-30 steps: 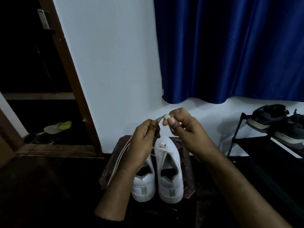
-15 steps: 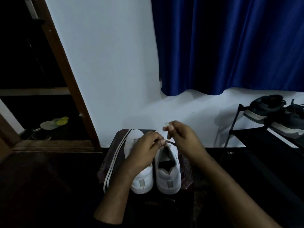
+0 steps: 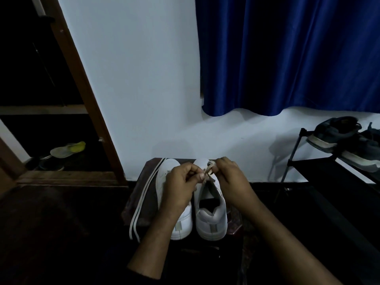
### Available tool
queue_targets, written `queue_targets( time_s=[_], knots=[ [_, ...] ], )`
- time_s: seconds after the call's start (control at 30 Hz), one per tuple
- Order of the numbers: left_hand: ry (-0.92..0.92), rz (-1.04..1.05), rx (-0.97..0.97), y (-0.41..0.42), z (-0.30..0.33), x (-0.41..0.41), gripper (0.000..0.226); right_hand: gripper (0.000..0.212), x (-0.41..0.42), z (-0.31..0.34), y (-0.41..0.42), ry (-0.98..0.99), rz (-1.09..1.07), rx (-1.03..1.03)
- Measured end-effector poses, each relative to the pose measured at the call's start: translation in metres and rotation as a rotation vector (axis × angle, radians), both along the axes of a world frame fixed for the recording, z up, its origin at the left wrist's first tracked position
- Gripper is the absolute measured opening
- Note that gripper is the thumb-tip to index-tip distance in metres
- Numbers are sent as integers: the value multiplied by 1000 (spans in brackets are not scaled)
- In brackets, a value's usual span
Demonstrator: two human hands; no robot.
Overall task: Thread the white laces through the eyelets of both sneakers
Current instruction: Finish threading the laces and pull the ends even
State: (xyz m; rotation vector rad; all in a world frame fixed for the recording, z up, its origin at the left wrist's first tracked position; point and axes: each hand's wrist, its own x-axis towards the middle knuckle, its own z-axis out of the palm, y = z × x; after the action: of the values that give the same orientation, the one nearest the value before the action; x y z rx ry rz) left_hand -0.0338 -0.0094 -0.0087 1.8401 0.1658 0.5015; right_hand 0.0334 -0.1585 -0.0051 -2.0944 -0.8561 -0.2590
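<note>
Two white sneakers stand side by side on a dark low stool [image 3: 141, 204], heels toward me: the left sneaker [image 3: 182, 225] and the right sneaker [image 3: 211, 221]. Over the right sneaker's eyelet area, my left hand [image 3: 181, 188] and my right hand [image 3: 232, 177] each pinch part of a white lace [image 3: 209, 169]. Between the fingertips the lace shows as a short loop. A second white lace [image 3: 141, 202] lies in two long strands along the stool's left side. The eyelets themselves are hidden by my hands.
A white wall and a blue curtain [image 3: 287, 54] are behind the stool. A black shoe rack [image 3: 320, 167] with dark sneakers [image 3: 345, 138] stands at the right. A wooden door frame [image 3: 86, 99] and a dark doorway with sandals [image 3: 67, 149] are at the left.
Both hands have come down from chest height to the right sneaker's tongue, carrying the lace end with them. The view has tilted, so the shoes sit lower in frame.
</note>
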Motion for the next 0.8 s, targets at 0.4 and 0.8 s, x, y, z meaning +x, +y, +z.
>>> queue_targets(
  time_s=[0.4, 0.8],
  knots=[
    [-15, 11, -102, 3, -13, 3, 31, 23, 1, -17, 28, 360, 120, 439],
    [-122, -42, 80, 0, -14, -8, 33, 31, -6, -35, -3, 177, 123, 123]
  ],
)
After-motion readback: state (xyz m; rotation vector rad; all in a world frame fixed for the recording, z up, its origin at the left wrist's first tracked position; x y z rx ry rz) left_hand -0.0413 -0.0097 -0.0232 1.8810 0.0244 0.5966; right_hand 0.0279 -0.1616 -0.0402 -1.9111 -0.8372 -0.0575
